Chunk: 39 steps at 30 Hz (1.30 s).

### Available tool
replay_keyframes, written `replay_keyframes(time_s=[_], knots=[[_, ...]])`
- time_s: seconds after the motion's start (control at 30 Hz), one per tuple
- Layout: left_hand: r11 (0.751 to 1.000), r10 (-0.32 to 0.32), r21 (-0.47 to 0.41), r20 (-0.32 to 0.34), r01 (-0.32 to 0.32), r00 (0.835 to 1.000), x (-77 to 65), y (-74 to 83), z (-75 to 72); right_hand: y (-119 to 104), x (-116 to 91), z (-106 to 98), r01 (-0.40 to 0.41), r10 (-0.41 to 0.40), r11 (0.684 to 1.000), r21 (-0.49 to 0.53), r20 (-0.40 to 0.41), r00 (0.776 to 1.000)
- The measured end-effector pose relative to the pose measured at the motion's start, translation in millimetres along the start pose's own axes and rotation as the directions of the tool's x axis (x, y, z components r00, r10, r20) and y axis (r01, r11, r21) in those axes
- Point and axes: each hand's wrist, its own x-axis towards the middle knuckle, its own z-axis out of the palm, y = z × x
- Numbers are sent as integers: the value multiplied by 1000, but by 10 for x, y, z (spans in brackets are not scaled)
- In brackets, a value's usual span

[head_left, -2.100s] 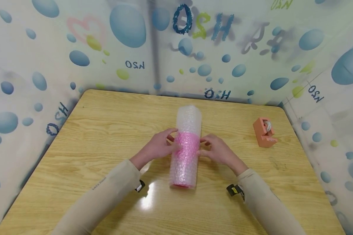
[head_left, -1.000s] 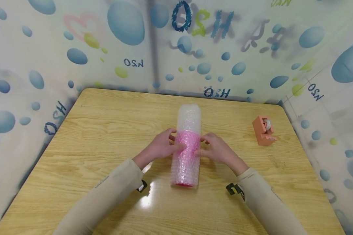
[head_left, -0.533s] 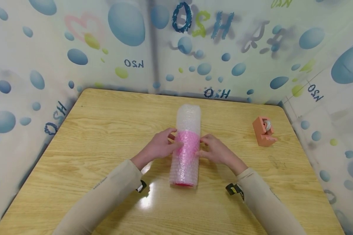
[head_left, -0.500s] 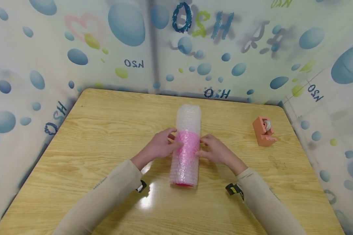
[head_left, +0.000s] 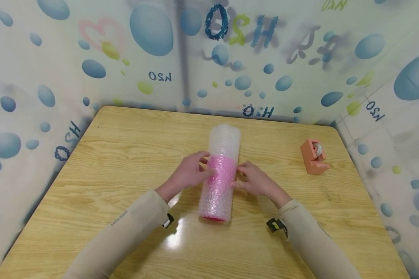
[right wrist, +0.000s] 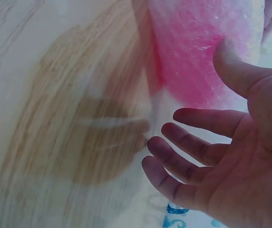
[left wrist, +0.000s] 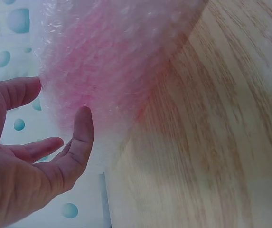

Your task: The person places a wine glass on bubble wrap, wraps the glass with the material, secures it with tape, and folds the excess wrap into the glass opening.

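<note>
A roll of bubble wrap (head_left: 224,141) lies on the table in the head view, with something pink showing through its middle and at its near end. My left hand (head_left: 192,170) is at its left side; in the left wrist view the thumb (left wrist: 22,90) and a fingertip (left wrist: 83,118) touch the wrap. On the other side is my right hand (head_left: 255,180). Its thumb (right wrist: 230,66) rests against the wrap in the right wrist view, while the other fingers (right wrist: 192,142) reach out loosely beside the roll. Neither hand curls round it.
A coral-coloured tape dispenser (head_left: 312,159) with a roll of tape stands toward the right of the wooden table (head_left: 132,143). Walls (head_left: 118,69) with blue and green drop patterns enclose the table's back and sides.
The roll has turned slightly, its near end moving left and its far end right. My right hand has shifted a little left; the left hand has hardly moved.
</note>
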Motion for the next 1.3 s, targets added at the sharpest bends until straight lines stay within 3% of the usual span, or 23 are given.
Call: replay_keyframes(time_s=[0.17, 0.27, 0.4, 0.6, 0.77, 1.3], knots=[[1000, -24, 4, -11, 24, 1000, 14, -3, 31, -61, -50, -91, -163, 165, 982, 92, -6, 986], [998, -60, -10, -3, 60, 998, 16, -8, 38, -101, -78, -144, -188, 199, 971, 149, -62, 978], [993, -114, -28, 27, 115, 993, 21, -16, 36, -151, -93, -166, -149, 176, 968, 200, -126, 976], [984, -168, -52, 76, 172, 983, 33, -24, 46, -197, -72, -113, -159, 193, 957, 240, -125, 973], [984, -167, -47, 86, 172, 982, 49, -36, 74, -210, -51, -74, -202, 235, 951, 234, -121, 965], [991, -131, -27, 88, 134, 987, 29, 10, 73, -166, -32, -34, -213, 238, 949, 232, -84, 968]])
